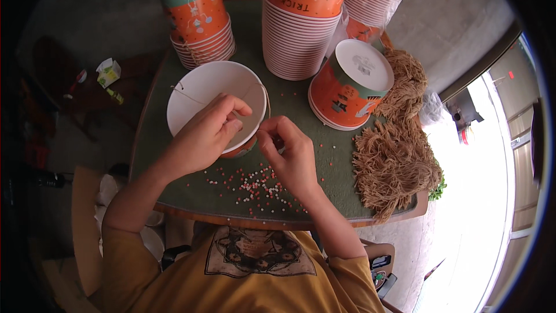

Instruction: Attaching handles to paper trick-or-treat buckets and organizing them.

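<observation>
A round paper bucket (191, 90), white inside and orange outside, stands open side up at the table's middle. A thin tan cord (186, 96) passes through the far left of its wall, and more cord hangs at its right rim. My left hand (211, 124) reaches over the near rim, fingers curled inside the bucket; what they pinch is hidden. Just outside the right rim, my right hand (286, 150) is closed, thumb and forefinger together on the cord. Small red and white beads (258, 188) lie scattered on the green tabletop (174, 179) below my hands.
Upside-down bucket stacks stand behind: a short one (202, 23), a tall one (301, 35) and a plastic-wrapped one (376, 0). Another overturned bucket (350, 84) is at the right. Heaped tan cords (397, 165) hang over the right edge. An open carton (87, 220) sits lower left.
</observation>
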Available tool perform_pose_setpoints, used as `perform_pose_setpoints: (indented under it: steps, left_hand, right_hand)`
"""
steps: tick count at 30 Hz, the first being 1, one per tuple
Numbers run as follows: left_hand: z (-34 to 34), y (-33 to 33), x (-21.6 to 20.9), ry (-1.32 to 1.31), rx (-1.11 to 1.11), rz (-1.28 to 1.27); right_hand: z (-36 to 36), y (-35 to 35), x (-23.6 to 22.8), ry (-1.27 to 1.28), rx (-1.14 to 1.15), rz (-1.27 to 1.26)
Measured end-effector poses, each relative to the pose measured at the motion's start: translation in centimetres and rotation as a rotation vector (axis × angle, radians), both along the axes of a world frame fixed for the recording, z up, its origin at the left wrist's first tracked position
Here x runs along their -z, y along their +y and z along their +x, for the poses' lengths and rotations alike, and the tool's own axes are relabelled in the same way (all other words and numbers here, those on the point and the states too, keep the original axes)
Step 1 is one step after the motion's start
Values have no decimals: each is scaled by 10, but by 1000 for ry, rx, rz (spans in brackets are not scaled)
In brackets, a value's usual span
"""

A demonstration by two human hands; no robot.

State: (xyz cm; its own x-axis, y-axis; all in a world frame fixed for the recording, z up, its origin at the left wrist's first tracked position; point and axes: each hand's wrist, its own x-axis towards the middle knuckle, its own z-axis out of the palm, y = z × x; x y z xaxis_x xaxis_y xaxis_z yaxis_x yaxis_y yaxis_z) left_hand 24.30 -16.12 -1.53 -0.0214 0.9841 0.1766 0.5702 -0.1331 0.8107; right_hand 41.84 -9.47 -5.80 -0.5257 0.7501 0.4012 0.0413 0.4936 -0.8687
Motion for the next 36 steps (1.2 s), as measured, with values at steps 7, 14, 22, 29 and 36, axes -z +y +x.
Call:
perform_pose_setpoints:
  steps: [7,14,22,29,36]
  left_hand:
    - [-2,3,-7,-193,74,-271]
    - [5,0,-22,-9,130,-255]
    - [-3,-5,-35,-23,-31,-244]
    - [-9,-9,-37,-100,-20,-253]
    - [-10,-11,-36,-124,-11,-245]
  right_hand:
    - [3,-3,11,-12,28,-42]
    - [8,-3,13,54,17,-196]
    - [-4,-7,12,175,30,-295]
    - [-21,-9,3,85,131,-36]
    - [-26,-10,-2,13,166,-3]
